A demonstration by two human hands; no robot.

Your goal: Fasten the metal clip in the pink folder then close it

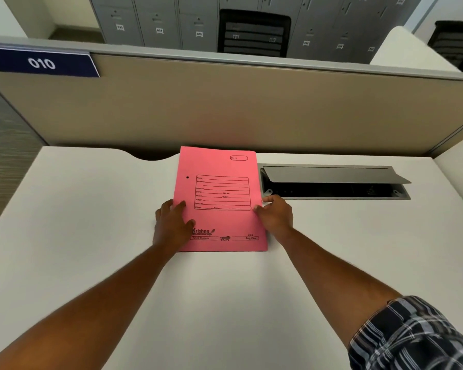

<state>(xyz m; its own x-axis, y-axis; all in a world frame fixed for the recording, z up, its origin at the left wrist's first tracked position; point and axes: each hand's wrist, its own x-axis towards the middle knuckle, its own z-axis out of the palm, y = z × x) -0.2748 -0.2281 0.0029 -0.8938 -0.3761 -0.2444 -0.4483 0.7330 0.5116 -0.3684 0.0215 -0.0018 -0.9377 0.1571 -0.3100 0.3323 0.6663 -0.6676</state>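
Note:
A pink folder (219,166) lies closed and flat on the white desk (91,209), printed cover facing up. My left hand (173,225) rests flat on its lower left part, fingers spread over the left edge. My right hand (274,214) touches the folder's right edge with its fingertips, thumb and fingers at the cover's rim. The metal clip is hidden inside the folder; only a small dark hole (187,177) shows near the left edge.
An open cable tray (334,182) with a raised grey flap sits in the desk right of the folder. A beige partition (251,102) with a blue "010" label (42,63) stands behind the desk. Grey lockers and black chairs are beyond it.

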